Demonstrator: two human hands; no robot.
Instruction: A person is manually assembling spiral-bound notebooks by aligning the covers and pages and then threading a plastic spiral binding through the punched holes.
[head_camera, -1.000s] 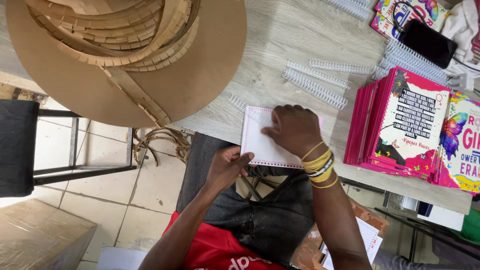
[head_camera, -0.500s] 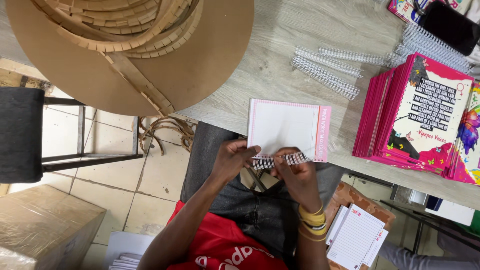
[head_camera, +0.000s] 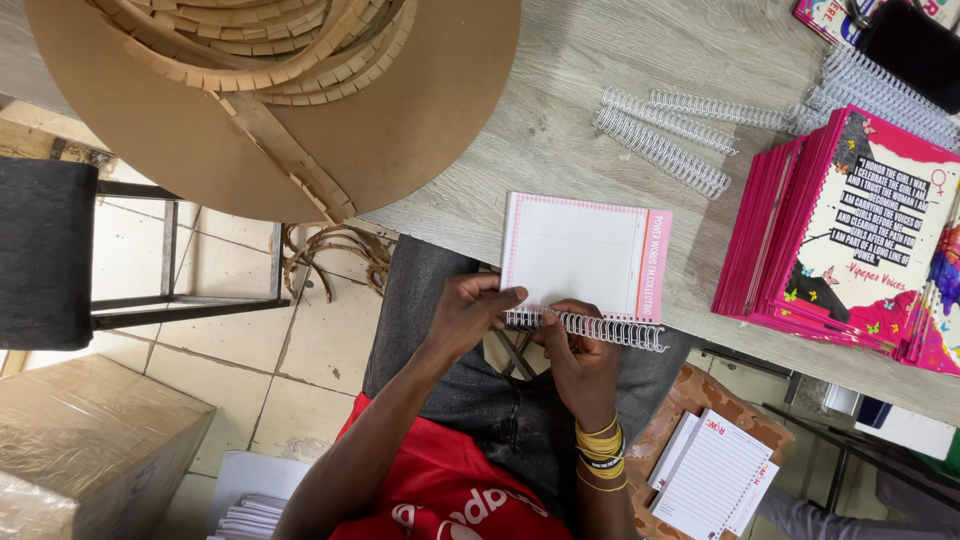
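Fingers of 2 hands, left hand (head_camera: 470, 312) and right hand (head_camera: 580, 355), hide part of wire binding (head_camera: 600, 328).

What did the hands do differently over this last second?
The right hand came off the top of the notepad to its near edge; both hands now pinch the wire binding coil there, the left hand alongside. The pink book stack stayed put.

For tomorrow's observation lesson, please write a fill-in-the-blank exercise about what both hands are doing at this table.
1. Both hands work a wire ____ coil along the pad's near edge.
2. The white pad has a ____ strip down its right side.
3. The right hand wears ____ bangles at the wrist.
4. The left hand grips the pad's ____ corner.

Missing words: binding; pink; yellow; left
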